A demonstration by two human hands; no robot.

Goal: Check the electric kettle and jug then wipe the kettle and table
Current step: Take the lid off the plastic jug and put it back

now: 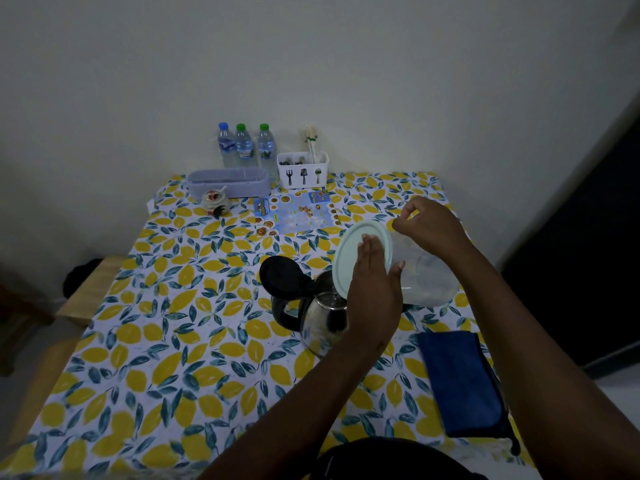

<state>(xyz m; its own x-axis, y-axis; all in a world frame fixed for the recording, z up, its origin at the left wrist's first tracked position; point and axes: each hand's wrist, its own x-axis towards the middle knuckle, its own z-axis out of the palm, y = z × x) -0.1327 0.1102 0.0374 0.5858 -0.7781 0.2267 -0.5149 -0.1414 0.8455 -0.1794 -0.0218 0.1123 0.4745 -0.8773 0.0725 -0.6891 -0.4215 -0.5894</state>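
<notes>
A steel electric kettle point(322, 317) with a black handle stands mid-table, its black lid point(280, 275) flipped open. Above it and to its right, a clear plastic jug point(433, 278) is tipped sideways, its pale round lid point(349, 258) facing left over the kettle's mouth. My left hand point(375, 292) lies flat against that lid, thumb on the jug's side. My right hand point(429, 223) grips the jug from above at its far side. A folded blue cloth point(460, 379) lies on the lemon-print table point(173, 341) at the near right.
Against the back wall stand three water bottles point(242, 145), a white cutlery holder point(302, 169), a lilac container point(228, 181) and a small ceramic jar point(215, 201). A blue menu leaflet point(294, 213) lies flat. A wooden bench point(90, 292) sits left of the table.
</notes>
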